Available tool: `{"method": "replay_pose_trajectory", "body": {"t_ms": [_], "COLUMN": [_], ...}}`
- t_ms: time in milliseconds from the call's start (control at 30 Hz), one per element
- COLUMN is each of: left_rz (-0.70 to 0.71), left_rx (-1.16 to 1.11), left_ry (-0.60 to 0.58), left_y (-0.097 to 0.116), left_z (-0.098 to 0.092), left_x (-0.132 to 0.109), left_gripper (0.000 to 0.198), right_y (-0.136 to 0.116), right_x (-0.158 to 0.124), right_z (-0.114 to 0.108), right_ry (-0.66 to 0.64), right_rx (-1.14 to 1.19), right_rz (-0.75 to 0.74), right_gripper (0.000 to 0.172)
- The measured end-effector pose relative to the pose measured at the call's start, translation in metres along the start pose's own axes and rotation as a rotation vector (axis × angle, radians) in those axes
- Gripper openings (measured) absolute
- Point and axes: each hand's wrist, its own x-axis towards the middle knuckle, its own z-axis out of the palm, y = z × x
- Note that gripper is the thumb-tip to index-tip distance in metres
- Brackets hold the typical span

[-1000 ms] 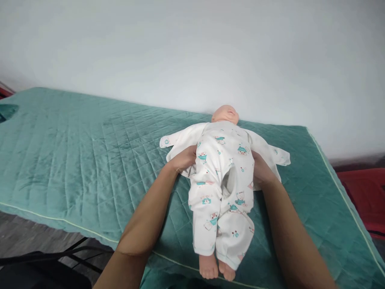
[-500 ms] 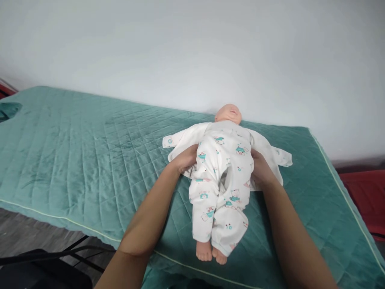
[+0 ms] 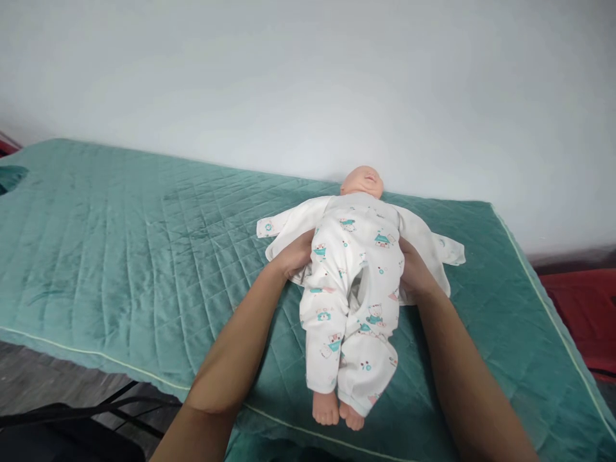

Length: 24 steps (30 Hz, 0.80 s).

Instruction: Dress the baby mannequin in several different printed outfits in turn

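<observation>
A baby doll lies on its back, head by the wall and bare feet pointing at me. White trousers with teal and pink animal prints cover its legs and reach high over its torso. A white long-sleeved top spreads out on both sides, sleeves stretched outward. My left hand is closed round the doll's left-hand side in view, at hip height. Opposite it, my right hand clasps the other side. The fingertips of both are hidden; whether they pinch cloth cannot be told.
A green quilted cover with pale piping lies over the long table. Behind it stands a white wall. A red object is at the right, beyond the table edge. At the lower left are a black bar and grey floor.
The view has shifted very slightly, so the doll sits a touch further left. Both hands stay at the doll's sides, with no clear movement.
</observation>
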Motion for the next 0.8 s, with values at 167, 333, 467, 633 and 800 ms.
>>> {"method": "replay_pose_trajectory", "body": {"t_ms": [167,333,467,633,800], "left_rz": [-0.001,-0.030,-0.010,0.018,-0.033], "left_rx": [0.014,0.023,0.027,0.039,-0.041], "left_ry": [0.013,0.035,0.040,0.044,0.098], "left_y": [0.001,0.008,0.007,0.009,0.016], "left_z": [-0.001,0.003,0.003,0.003,0.011], "left_x": [-0.001,-0.002,-0.002,-0.001,-0.002], "left_gripper": [0.059,0.055,0.053,0.049,0.043], "right_y": [0.006,0.001,0.000,0.004,0.003], "right_x": [0.001,-0.002,-0.001,0.003,0.003], "right_z": [-0.002,-0.002,-0.003,-0.005,-0.001], "right_ry": [-0.034,0.012,0.023,0.039,0.112], "right_rx": [0.023,-0.079,-0.209,-0.269,-0.288], "right_rz": [-0.057,-0.100,-0.181,-0.216,-0.244], "right_gripper": [0.045,0.044,0.041,0.030,0.027]}}
